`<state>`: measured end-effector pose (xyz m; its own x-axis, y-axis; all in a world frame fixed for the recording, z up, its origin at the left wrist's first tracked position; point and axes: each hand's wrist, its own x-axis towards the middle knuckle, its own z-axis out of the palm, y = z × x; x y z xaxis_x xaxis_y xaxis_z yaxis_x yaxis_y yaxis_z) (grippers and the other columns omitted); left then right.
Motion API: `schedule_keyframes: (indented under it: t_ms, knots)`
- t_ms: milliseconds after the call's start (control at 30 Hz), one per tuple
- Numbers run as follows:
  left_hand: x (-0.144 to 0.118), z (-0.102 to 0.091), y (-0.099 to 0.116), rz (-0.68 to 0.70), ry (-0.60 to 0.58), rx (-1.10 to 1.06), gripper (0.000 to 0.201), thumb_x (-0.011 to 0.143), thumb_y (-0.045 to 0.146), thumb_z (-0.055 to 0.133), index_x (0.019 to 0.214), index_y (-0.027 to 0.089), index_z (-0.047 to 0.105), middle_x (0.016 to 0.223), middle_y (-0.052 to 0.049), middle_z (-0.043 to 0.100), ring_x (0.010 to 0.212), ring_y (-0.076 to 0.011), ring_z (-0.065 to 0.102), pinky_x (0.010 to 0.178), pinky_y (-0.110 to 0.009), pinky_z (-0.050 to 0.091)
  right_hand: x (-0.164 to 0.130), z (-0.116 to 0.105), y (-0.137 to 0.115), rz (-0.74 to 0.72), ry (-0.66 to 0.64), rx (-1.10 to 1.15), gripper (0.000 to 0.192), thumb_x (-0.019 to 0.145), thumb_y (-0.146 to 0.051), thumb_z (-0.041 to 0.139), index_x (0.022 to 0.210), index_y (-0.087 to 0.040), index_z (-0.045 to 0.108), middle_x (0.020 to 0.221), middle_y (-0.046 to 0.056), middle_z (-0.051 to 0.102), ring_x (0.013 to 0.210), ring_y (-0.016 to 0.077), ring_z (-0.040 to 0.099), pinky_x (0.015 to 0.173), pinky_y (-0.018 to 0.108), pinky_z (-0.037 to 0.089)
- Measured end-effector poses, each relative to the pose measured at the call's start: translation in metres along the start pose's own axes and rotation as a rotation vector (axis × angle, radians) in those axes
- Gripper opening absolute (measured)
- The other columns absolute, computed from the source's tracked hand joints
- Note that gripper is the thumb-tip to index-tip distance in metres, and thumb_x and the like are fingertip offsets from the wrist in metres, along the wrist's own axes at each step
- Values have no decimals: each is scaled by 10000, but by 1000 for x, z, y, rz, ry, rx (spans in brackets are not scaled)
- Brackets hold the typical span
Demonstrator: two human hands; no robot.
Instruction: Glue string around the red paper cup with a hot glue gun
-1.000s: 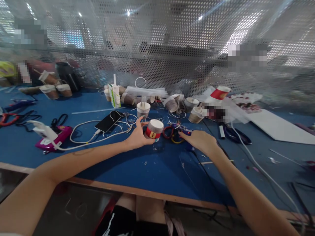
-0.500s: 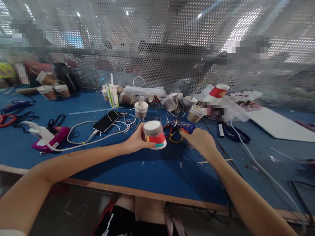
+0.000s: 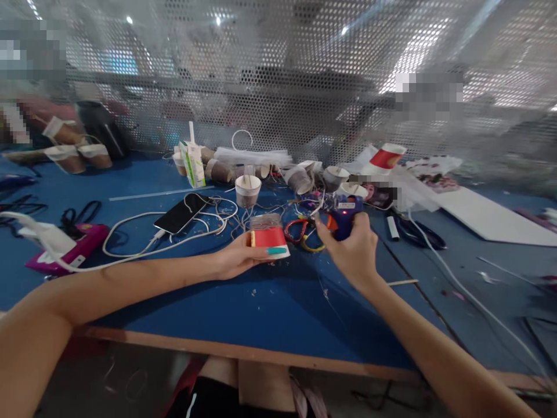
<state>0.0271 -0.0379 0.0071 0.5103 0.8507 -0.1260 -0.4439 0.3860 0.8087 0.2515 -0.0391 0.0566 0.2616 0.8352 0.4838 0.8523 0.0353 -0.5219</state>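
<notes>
Evidently, the left fingers are closed around the red-and-white cup, low on its side, probably leaving the greyish upper band uncovered. The right fingers curl around a blue glue gun, presumably for trigger control; red-handled scissors lie on the desk between both sets of fingers.

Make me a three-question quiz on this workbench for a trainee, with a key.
1. What does the left hand hold?
A) a drink carton
B) a red-banded cup
C) a white board

2. True or false: in the picture, the black phone lies to the right of the purple box.

3. Fill in the colour: the right hand is on a glue gun whose body is mostly ____.

Key: 1. B; 2. true; 3. blue.
</notes>
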Motion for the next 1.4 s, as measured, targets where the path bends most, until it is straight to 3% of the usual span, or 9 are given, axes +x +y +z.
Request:
schedule_keyframes:
  t_ms: [167,400,667,1067,1400]
  knots:
    - [-1,3,-3,34,45,-42,506,626,107,859,1077,158,635,1129,-111,722,1087,-249,693,1120,-463,450,-18,5,0,-77,30,-76,368,795,-583,537,958,-259,474,884,121,686,827,305,681,755,414,526]
    - [-4,9,-2,50,142,-110,540,601,58,852,1075,174,621,1121,-84,729,1097,-239,691,1104,-440,479,-23,8,2,-126,14,-170,345,798,-568,498,947,-259,467,863,117,663,796,303,689,700,405,528]
    - [-4,9,-2,41,142,-118,581,586,61,867,1099,180,620,1096,-73,744,1087,-238,701,1096,-437,485,-24,9,6,-189,9,-192,312,799,-569,504,869,-271,442,811,93,621,691,265,656,614,376,508]
    - [-8,13,3,9,195,-140,568,590,24,856,1094,160,632,1068,-75,745,1077,-243,702,1120,-474,447,-16,15,15,-553,224,-87,268,850,-437,571,805,-251,383,658,-10,539,464,145,513,421,266,320]
    - [-7,13,2,21,187,-158,574,596,9,848,1103,168,631,1062,-65,744,1054,-223,707,1103,-447,468,-16,11,14,-518,216,-87,259,836,-407,590,797,-253,385,626,-17,523,466,149,521,439,265,324]
